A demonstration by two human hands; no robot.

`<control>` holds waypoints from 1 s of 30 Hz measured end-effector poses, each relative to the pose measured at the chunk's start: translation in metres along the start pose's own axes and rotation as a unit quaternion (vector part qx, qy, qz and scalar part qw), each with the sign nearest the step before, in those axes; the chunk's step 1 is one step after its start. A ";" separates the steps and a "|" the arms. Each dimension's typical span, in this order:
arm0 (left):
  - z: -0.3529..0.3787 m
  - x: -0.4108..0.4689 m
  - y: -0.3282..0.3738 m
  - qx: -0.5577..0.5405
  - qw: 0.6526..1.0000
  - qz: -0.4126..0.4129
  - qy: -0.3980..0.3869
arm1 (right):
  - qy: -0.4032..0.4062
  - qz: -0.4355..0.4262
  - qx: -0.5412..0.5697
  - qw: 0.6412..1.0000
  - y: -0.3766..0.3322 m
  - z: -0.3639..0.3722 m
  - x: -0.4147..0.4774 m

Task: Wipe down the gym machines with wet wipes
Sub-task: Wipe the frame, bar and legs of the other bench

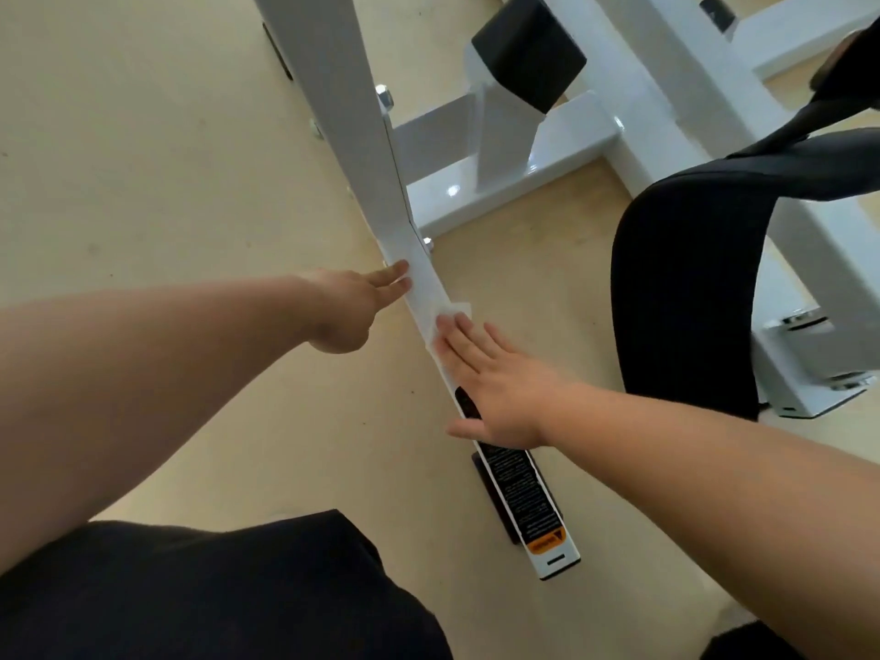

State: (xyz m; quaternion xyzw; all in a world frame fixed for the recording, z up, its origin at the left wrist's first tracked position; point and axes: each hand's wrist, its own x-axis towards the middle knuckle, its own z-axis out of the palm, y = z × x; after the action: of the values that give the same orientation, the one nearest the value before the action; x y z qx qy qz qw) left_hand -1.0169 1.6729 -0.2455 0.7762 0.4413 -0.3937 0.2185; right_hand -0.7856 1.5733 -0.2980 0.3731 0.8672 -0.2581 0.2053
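Low on the beige floor [143, 145], a white base bar [424, 273] of the gym machine runs diagonally from the foot of a sloping white post [343, 111] towards the person's legs, which are covered in black fabric [214, 593]. The right hand [500, 388] lies flat on top of this bar, fingers straight and close together, thumb spread out to the side. Its fingertips press a white wet wipe [455, 309] against the metal. The wipe is partly covered by the fingers, and one corner of it sticks out past the bar's right edge.

The left hand [355, 302] reaches in from the other side, fingers extended, their tips touching the bar's left edge just beyond the wipe. It holds nothing. The two hands are near each other but apart, with the bar between them.

Nearer the person, a black and orange warning label [524, 497] covers the bar's end. To the right stands a curved black pad [681, 288]. Farther back, a black block-shaped cushion [528, 50] sits on the white frame, and a bolt [384, 95] shows on the post's side.
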 end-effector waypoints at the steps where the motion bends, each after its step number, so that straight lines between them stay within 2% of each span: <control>1: 0.001 0.002 0.000 -0.008 1.000 0.007 -0.006 | -0.002 -0.018 -0.018 1.000 0.005 0.010 -0.015; 4: 0.001 0.006 -0.005 -0.054 0.998 0.030 -0.019 | 0.008 -0.065 -0.056 0.996 0.017 0.029 -0.044; 7: -0.004 0.007 -0.011 -0.090 0.995 0.031 -0.010 | -0.014 -0.040 -0.053 0.998 0.013 0.014 -0.020; 12: -0.003 0.012 -0.005 -0.063 0.997 -0.012 0.043 | 0.000 0.010 -0.027 1.000 0.006 -0.037 0.061; 15: -0.006 0.011 -0.011 -0.082 0.994 -0.037 0.058 | -0.004 0.017 -0.018 1.000 0.007 -0.052 0.077; 18: -0.003 0.009 -0.015 -0.077 0.995 -0.037 0.043 | -0.012 -0.004 0.001 1.000 0.006 -0.045 0.056; 24: -0.004 0.013 -0.013 -0.089 0.996 -0.011 0.017 | -0.071 -0.089 -0.071 0.991 0.020 0.009 -0.035; 30: -0.010 0.010 -0.018 -0.141 0.990 -0.018 0.026 | -0.046 -0.081 -0.080 0.992 0.020 -0.003 -0.009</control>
State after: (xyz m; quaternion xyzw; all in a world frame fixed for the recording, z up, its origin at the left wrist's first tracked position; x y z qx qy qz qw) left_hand -1.0251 1.6939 -0.2476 0.7396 0.5115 -0.3114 0.3074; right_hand -0.7657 1.5822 -0.2966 0.2721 0.9020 -0.2204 0.2527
